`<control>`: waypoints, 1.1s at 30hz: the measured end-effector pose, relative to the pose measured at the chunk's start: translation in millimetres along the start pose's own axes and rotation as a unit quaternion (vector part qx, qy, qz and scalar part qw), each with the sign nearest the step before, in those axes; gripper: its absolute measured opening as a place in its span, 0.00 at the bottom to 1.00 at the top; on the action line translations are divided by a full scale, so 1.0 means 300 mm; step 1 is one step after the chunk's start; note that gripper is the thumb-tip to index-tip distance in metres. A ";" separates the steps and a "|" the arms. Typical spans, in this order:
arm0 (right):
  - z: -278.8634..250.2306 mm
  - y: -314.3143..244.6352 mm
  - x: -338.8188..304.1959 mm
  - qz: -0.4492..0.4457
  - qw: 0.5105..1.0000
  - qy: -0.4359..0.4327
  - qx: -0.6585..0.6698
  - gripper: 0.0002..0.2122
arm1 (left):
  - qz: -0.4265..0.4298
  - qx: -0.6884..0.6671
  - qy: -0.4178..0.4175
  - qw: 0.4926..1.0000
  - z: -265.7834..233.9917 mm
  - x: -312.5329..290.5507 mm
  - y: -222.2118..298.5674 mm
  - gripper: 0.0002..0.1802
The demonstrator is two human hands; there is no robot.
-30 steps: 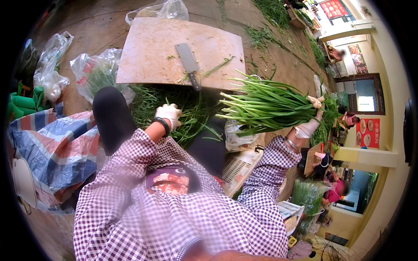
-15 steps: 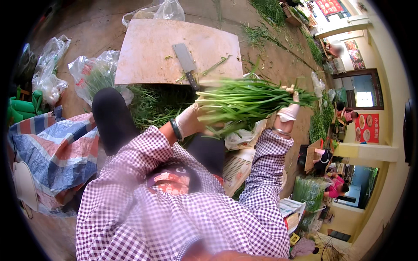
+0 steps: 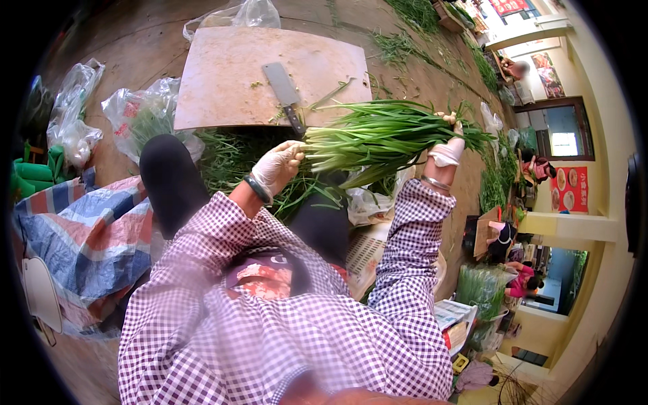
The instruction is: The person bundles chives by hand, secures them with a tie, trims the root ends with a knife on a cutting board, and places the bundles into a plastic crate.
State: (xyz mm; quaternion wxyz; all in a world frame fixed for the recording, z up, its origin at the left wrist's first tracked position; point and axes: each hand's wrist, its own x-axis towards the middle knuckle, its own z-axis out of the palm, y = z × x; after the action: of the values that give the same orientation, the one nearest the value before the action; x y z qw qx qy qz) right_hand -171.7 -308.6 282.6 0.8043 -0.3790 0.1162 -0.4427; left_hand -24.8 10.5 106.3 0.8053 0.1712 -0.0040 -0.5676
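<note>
A thick bundle of garlic chives [image 3: 378, 135] lies sideways in the air, its pale stem ends to the left and green tips to the right. My right hand [image 3: 448, 147], in a white glove, is closed around the leafy end. Just off the stem ends is my gloved left hand [image 3: 278, 166], its fingers curled together; whatever they pinch is too small to make out. Beyond the bundle, a cleaver [image 3: 283, 94] and a few loose green bits rest on a pale board [image 3: 223, 74]. Loose green leaves [image 3: 233, 165] are heaped under its near edge, between my knees.
Clear plastic bags [image 3: 145, 115] of greens stand left of the board, near a striped woven sheet [image 3: 88, 236]. A perforated pale basket [image 3: 364, 253] sits by my right leg. More greens [image 3: 496, 182] lie along the floor at right, where other people work.
My left hand has drawn left and slightly up, from behind the bundle to just past its stem ends, fingers now curled. My right hand still grips the garlic chives, which have risen slightly.
</note>
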 end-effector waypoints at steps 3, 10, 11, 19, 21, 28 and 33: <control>0.078 0.003 0.015 0.010 0.999 0.039 0.012 0.10 | -0.032 0.208 0.078 0.974 -0.104 0.004 0.022 0.11; 0.134 0.039 0.012 -0.024 0.999 0.040 0.000 0.09 | 0.067 0.288 0.101 0.950 0.198 -0.086 -0.025 0.13; 0.125 0.043 0.028 -0.031 0.999 0.033 -0.002 0.09 | 0.103 0.281 0.107 0.948 0.233 -0.081 -0.030 0.14; 0.168 0.078 0.025 -0.025 0.999 0.038 0.008 0.10 | 0.044 0.358 0.080 0.929 0.322 -0.110 -0.029 0.10; 0.232 0.082 -0.024 -0.018 1.000 0.015 -0.003 0.09 | 0.238 0.398 0.153 0.873 0.297 -0.097 -0.015 0.05; 0.294 0.114 -0.069 -0.024 0.999 0.000 0.042 0.10 | 0.073 0.467 0.135 0.871 0.124 0.000 0.016 0.20; 0.308 0.120 -0.121 0.000 0.993 -0.093 0.073 0.10 | 0.041 0.297 0.118 0.947 0.155 -0.004 0.002 0.26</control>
State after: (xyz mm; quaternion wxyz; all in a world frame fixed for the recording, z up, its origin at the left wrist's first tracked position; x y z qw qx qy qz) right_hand -122.1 -221.2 314.8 0.8371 -0.3587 0.0083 -0.4129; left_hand -34.0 -0.7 150.5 0.7352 0.4679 -0.0843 -0.4831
